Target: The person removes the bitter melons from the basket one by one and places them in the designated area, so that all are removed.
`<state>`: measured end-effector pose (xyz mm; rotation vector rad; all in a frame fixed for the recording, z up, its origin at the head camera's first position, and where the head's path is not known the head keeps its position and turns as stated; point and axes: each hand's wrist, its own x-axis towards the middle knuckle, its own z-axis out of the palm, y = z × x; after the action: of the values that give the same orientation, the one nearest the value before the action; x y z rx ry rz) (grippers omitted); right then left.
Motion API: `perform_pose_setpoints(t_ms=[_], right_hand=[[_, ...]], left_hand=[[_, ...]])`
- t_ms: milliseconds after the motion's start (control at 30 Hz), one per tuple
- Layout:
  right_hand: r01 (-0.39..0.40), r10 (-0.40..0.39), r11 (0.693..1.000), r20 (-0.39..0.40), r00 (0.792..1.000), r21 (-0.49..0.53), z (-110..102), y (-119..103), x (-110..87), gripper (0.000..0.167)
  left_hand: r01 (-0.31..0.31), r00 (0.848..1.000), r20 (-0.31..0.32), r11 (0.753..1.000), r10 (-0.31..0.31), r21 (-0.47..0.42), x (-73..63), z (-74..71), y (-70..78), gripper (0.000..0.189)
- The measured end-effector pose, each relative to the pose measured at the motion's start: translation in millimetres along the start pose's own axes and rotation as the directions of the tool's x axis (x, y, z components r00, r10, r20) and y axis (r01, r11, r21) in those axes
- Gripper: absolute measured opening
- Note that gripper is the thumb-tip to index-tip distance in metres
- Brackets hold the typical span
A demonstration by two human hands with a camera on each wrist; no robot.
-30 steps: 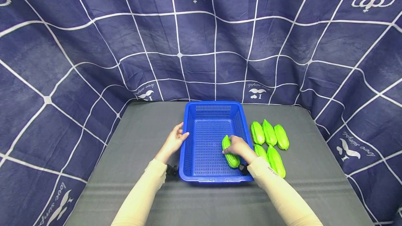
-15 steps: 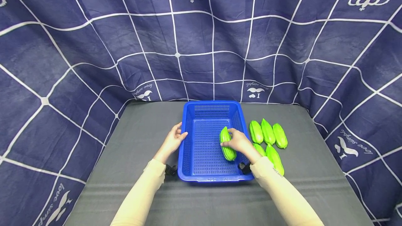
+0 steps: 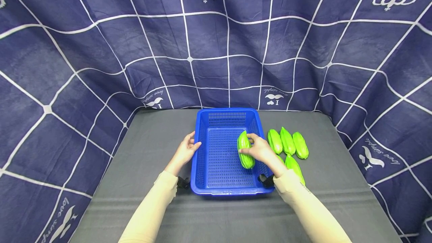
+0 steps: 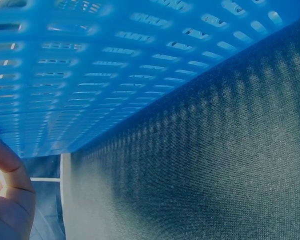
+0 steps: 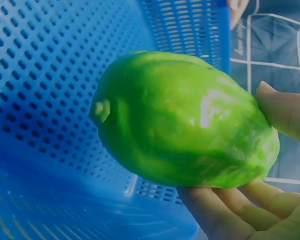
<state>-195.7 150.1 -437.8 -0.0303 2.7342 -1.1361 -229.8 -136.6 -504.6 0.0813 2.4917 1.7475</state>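
In the head view, a blue plastic basket (image 3: 233, 191) with perforated walls stands on the grey table. My left hand (image 3: 183, 151) holds its left rim, the thumb over the edge and the fingers outside. The left wrist view catches only part of this hand (image 4: 10, 195) beside the slotted wall. A glossy green gourd (image 3: 245, 156) with lengthwise ridges is held over the basket in my right hand (image 3: 261, 150). The right wrist view shows the gourd (image 5: 185, 120) between thumb and fingers, its stem-like nub facing the camera.
To the basket's right lie several more green gourds (image 3: 287, 141), some partly covered by the right forearm (image 3: 303, 205). Grey cloth covers the table (image 3: 155, 134). A dark blue curtain (image 3: 216, 74) with white lines hangs behind and at both sides.
My right hand has lifted the gourd and carried it a little away from me over the basket. The left hand keeps its place at the rim.
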Motion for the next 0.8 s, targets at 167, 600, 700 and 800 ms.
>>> perform_pose_setpoints(t_ms=[167,600,700,800], right_hand=[[0.006,-0.007,0.998,0.02,1.0,0.064,-8,-3,-0.2,0.075],[0.01,-0.013,0.977,0.011,1.0,0.214,-41,-1,-7.5,0.079],[0.023,-0.025,0.963,0.003,1.0,0.268,-47,3,-8.5,0.079],[0.034,-0.033,0.957,-0.009,0.999,0.288,-51,7,-9.6,0.078]], left_hand=[[-0.003,1.0,-0.001,1.0,0.003,0.0,-0.7,0.2,-1.4,0.06],[0.006,1.0,-0.006,1.0,-0.006,0.018,0.0,-0.2,-1.1,0.06],[-0.004,1.0,-0.007,1.0,0.004,0.019,0.5,-0.1,-1.9,0.06],[-0.005,1.0,-0.008,1.0,0.005,0.017,0.5,0.0,-2.5,0.059]])
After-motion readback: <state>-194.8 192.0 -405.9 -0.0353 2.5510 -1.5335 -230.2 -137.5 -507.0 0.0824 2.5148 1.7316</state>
